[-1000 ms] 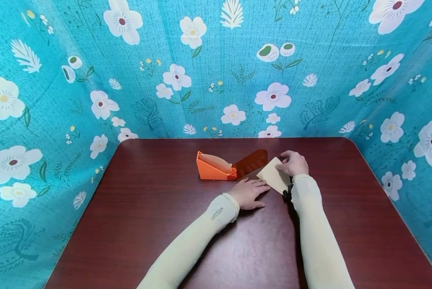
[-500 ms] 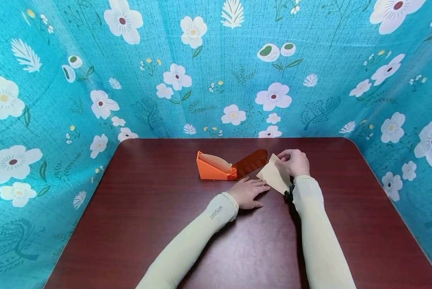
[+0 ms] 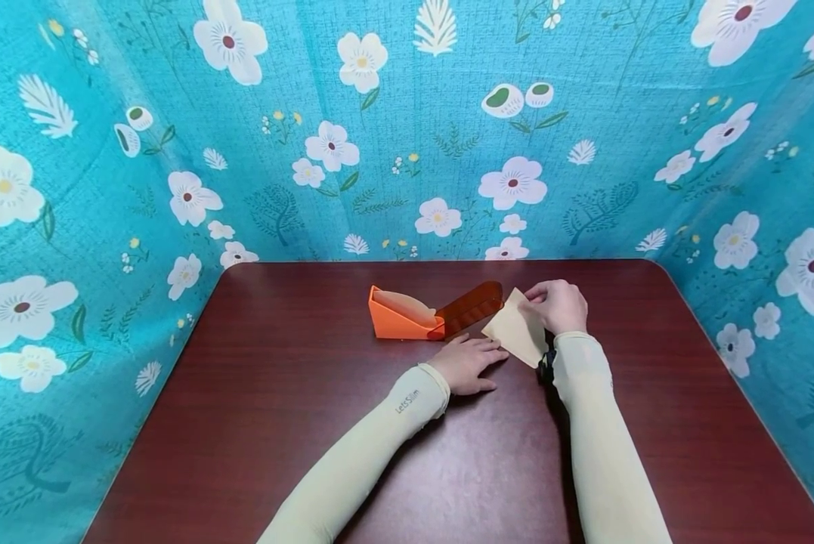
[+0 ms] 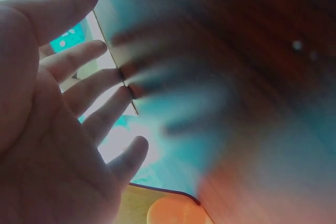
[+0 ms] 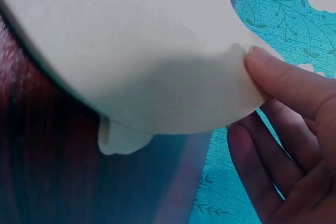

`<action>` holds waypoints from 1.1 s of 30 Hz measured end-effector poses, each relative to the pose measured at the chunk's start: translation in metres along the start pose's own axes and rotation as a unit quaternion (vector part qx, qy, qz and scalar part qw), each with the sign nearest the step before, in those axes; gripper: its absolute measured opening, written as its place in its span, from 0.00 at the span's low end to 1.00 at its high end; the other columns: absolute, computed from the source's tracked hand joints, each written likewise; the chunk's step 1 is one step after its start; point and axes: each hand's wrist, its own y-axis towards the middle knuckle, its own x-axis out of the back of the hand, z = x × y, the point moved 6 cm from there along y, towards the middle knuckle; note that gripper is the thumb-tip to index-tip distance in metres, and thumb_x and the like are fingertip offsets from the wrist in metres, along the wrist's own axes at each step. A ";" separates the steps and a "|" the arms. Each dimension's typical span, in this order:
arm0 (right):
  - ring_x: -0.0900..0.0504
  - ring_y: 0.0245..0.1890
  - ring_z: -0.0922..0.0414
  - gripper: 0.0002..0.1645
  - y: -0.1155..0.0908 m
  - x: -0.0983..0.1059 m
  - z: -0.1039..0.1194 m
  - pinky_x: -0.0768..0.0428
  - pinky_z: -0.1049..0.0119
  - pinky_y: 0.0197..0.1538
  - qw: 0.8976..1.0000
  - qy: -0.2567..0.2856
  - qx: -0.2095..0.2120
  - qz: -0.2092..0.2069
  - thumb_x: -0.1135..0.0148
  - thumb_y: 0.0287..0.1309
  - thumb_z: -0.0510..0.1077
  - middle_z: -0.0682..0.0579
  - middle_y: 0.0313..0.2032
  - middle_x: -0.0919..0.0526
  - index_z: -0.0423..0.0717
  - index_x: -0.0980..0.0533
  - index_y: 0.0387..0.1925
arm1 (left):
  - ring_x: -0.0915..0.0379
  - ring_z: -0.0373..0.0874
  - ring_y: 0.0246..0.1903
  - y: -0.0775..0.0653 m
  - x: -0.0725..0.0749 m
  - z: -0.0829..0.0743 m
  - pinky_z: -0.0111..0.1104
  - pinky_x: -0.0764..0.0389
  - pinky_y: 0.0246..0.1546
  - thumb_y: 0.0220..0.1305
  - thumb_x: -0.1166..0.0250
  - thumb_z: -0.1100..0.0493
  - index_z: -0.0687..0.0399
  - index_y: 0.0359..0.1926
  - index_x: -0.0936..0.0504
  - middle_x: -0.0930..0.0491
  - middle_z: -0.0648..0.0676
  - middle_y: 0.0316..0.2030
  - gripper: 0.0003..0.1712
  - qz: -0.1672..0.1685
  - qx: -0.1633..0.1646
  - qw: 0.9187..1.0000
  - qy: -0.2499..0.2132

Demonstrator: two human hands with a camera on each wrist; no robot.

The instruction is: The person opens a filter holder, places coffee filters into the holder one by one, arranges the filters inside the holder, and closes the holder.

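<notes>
A pale tan coffee filter paper (image 3: 514, 332) is tilted at the back right of the table. My right hand (image 3: 564, 305) pinches its upper edge between thumb and fingers, and the right wrist view shows the filter's curved rim (image 5: 173, 82) in that grip. Fingers spread and straight, my left hand (image 3: 468, 366) lies low over the table with its fingertips by the filter's lower left corner; whether they touch it I cannot tell. Behind that hand stands an orange filter holder (image 3: 394, 320) with more filter papers (image 3: 410, 304) inside. Its translucent brown lid (image 3: 476, 307) is swung open to the right.
The dark red-brown table (image 3: 277, 393) ends at a back edge close behind the holder. A blue floral curtain (image 3: 393, 151) hangs around the back and both sides. A black wrist device (image 3: 546, 368) sits under my right wrist.
My right hand has shifted slightly up and to the right, and the pinched edge of the filter paper has risen with it. My left hand and the holder have hardly moved.
</notes>
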 end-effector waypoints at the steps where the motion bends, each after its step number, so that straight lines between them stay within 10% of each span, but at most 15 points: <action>1: 0.15 0.37 0.45 0.13 0.000 0.001 0.000 0.22 0.50 0.41 1.000 -0.001 0.001 0.001 0.24 0.58 0.46 0.43 0.32 0.09 0.42 0.11 0.41 | 0.49 0.40 0.80 0.000 0.000 0.000 0.46 0.48 0.81 0.75 0.41 0.39 0.36 0.80 0.38 0.42 0.45 0.80 0.37 0.000 0.000 1.000 -0.001; 23: 0.13 0.36 0.45 0.13 -0.010 0.016 0.006 0.21 0.60 0.33 0.998 0.000 0.045 0.034 0.23 0.58 0.44 0.43 0.31 0.09 0.40 0.11 0.41 | 0.44 0.41 0.78 0.003 -0.001 0.007 0.40 0.43 0.79 0.75 0.40 0.41 0.39 0.79 0.37 0.39 0.47 0.79 0.36 -0.004 -0.003 0.997 -0.077; 33: 0.12 0.35 0.51 0.11 -0.013 0.026 0.008 0.19 0.69 0.33 0.995 0.055 0.063 0.060 0.23 0.58 0.42 0.43 0.32 0.08 0.41 0.10 0.41 | 0.33 0.44 0.73 -0.003 0.012 0.023 0.36 0.34 0.75 0.74 0.37 0.46 0.49 0.79 0.37 0.32 0.49 0.75 0.38 -0.090 0.057 0.977 -0.182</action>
